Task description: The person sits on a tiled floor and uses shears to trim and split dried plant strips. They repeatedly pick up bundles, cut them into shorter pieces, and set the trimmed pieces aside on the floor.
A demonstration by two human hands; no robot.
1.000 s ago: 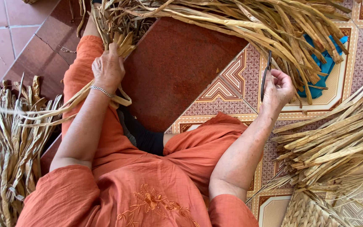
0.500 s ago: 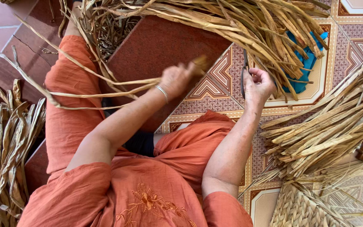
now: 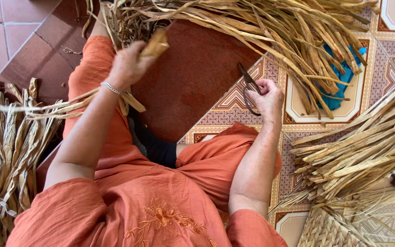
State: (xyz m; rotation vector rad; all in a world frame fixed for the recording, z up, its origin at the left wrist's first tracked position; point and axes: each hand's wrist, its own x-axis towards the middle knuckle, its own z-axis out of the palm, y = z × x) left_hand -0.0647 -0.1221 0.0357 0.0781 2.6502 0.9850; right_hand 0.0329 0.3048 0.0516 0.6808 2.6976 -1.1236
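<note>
1. While the person sits on the floor (image 3: 197,77) in orange clothes, the left hand (image 3: 126,66) is lifted over the left thigh, fingers clamped on a strip (image 3: 154,45) of dried leaf.
2. From that hand, more strips (image 3: 60,106) trail past the wrist, which wears a thin bracelet (image 3: 110,87), and out to the left.
3. Right of the left hand, well apart from it, the right hand (image 3: 268,97) has its fingers closed around dark scissors (image 3: 248,84), blades pointing up and away from the body.
4. Beyond both hands lies a big heap (image 3: 261,27) of dried leaves, its near edge touching the strip in the left hand.
5. Under the heap's right side a blue cloth (image 3: 344,82) shows.
6. Left of the left hand, a bundle (image 3: 5,151) of leaves lies on the floor.
7. Right of the right hand, another pile (image 3: 366,151) lies on patterned tiles (image 3: 234,100), with a woven mat (image 3: 325,228) below it.
</note>
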